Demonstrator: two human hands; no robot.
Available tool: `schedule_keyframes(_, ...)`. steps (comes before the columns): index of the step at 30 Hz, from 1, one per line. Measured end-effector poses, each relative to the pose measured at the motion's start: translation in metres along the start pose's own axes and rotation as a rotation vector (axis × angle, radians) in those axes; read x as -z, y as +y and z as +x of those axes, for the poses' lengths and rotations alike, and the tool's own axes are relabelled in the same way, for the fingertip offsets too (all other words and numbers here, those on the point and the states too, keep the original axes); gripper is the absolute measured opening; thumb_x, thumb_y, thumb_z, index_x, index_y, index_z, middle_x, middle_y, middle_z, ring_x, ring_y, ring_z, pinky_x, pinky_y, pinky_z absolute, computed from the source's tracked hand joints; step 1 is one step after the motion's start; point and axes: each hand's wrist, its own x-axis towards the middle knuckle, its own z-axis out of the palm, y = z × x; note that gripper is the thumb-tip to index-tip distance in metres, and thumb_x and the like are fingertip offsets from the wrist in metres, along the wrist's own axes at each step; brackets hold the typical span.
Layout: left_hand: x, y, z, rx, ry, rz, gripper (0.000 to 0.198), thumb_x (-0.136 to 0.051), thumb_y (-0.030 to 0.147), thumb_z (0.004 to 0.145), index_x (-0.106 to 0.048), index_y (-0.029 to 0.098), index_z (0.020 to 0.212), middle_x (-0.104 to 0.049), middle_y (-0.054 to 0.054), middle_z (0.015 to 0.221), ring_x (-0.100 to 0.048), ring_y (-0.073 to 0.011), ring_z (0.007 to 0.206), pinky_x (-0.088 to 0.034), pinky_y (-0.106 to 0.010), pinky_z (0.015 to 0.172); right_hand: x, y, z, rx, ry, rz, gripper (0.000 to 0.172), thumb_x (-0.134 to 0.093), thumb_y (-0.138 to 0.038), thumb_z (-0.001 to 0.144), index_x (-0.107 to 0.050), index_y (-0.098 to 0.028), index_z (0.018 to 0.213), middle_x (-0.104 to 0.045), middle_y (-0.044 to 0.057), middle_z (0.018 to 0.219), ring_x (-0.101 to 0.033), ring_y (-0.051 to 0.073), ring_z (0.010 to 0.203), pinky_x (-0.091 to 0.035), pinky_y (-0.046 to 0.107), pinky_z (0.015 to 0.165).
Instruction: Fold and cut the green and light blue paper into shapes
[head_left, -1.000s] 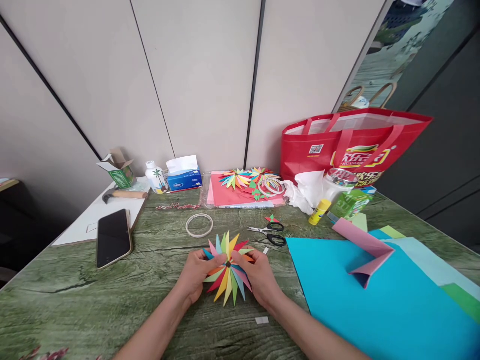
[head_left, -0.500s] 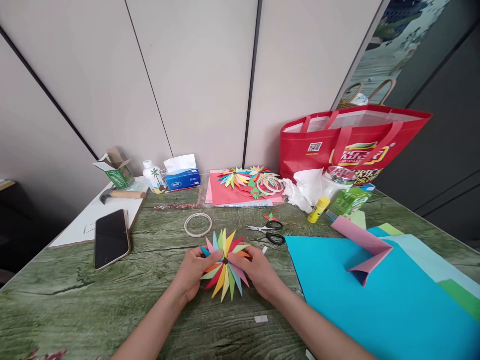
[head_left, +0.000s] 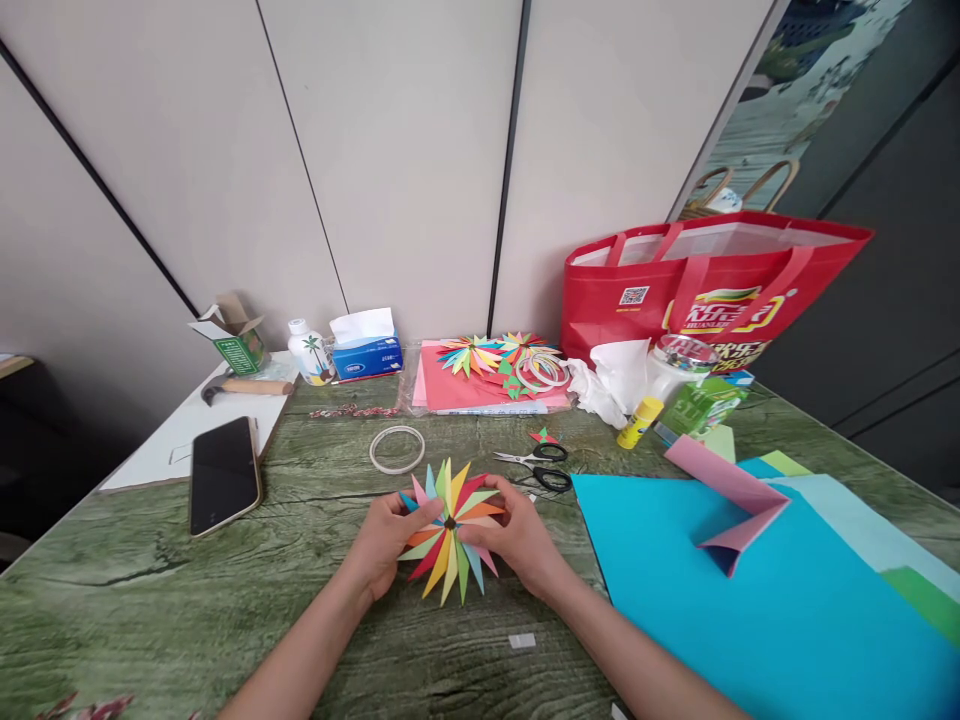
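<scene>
A many-pointed paper star [head_left: 448,560] in red, orange, yellow, green, blue and pink is held low over the green wood-grain table. My left hand [head_left: 381,540] grips its left side, thumb on the front near the dark centre. On the right side my right hand [head_left: 521,535] is closed on the points, its thumb on the front; the fingers behind the star are partly hidden. Beyond the star lie a roll of white tape [head_left: 397,450] and black-handled scissors [head_left: 536,464]. A small strip of white tape [head_left: 522,640] lies nearer me.
Blue paper [head_left: 705,590] and folded pink paper [head_left: 739,500] cover the right side. Behind them stand a yellow glue stick [head_left: 640,422] and a red bag [head_left: 637,300]. At left are a phone [head_left: 223,475], a hammer [head_left: 247,387] and a tissue box [head_left: 367,357]. More paper stars [head_left: 469,356] lie at the back.
My right thumb has shifted slightly down on the star, and the right fingers show more at its upper right edge. The view has moved very slightly.
</scene>
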Motion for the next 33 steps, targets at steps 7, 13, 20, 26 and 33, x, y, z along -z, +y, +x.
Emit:
schedule_keyframes(7, 0.0, -0.002, -0.003, -0.018, -0.061, 0.051, 0.037, -0.086, 0.032, 0.042, -0.071, 0.013, 0.07, -0.071, -0.005, 0.063, -0.064, -0.0175, 0.056, -0.051, -0.027, 0.058, 0.006, -0.007, 0.009, 0.094, 0.076, -0.082, 0.044, -0.071, -0.041, 0.066, -0.058, -0.019, 0.102, -0.065, 0.001, 0.078, -0.061, 0.016, 0.07, -0.047, 0.027, 0.062)
schedule_keyframes(13, -0.001, -0.008, 0.0, -0.066, -0.05, 0.078, 0.035, -0.085, 0.033, 0.044, -0.071, 0.014, 0.071, -0.071, -0.004, 0.064, -0.063, -0.0167, 0.057, -0.049, -0.026, 0.058, 0.0, 0.004, 0.013, 0.081, 0.083, -0.088, 0.031, -0.07, -0.043, 0.066, -0.066, -0.016, 0.081, -0.065, 0.002, 0.07, -0.056, 0.014, 0.062, -0.043, 0.025, 0.058)
schedule_keyframes(20, -0.004, -0.011, 0.001, -0.079, 0.024, 0.048, 0.033, -0.085, 0.035, 0.039, -0.067, 0.013, 0.057, -0.067, -0.003, 0.055, -0.059, -0.0149, 0.049, -0.048, -0.025, 0.052, -0.005, 0.01, 0.012, 0.078, 0.122, -0.09, 0.028, -0.068, -0.041, 0.068, -0.062, -0.015, 0.062, -0.058, -0.001, 0.058, -0.049, 0.012, 0.054, -0.036, 0.022, 0.052)
schedule_keyframes(26, -0.002, -0.012, 0.002, -0.049, 0.029, 0.026, 0.033, -0.085, 0.034, 0.04, -0.068, 0.014, 0.059, -0.069, -0.004, 0.057, -0.061, -0.0166, 0.049, -0.049, -0.027, 0.052, -0.004, 0.011, 0.011, 0.086, 0.138, -0.105, 0.024, -0.067, -0.038, 0.069, -0.063, -0.015, 0.064, -0.059, -0.001, 0.059, -0.049, 0.012, 0.055, -0.036, 0.022, 0.052)
schedule_keyframes(33, -0.001, -0.013, 0.003, -0.03, 0.051, 0.007, 0.032, -0.085, 0.031, 0.041, -0.066, 0.014, 0.059, -0.068, -0.004, 0.055, -0.061, -0.0163, 0.049, -0.048, -0.026, 0.051, -0.005, 0.012, 0.008, 0.064, 0.12, -0.065, 0.024, -0.067, -0.039, 0.07, -0.065, -0.015, 0.07, -0.063, 0.0, 0.065, -0.054, 0.013, 0.06, -0.04, 0.023, 0.055)
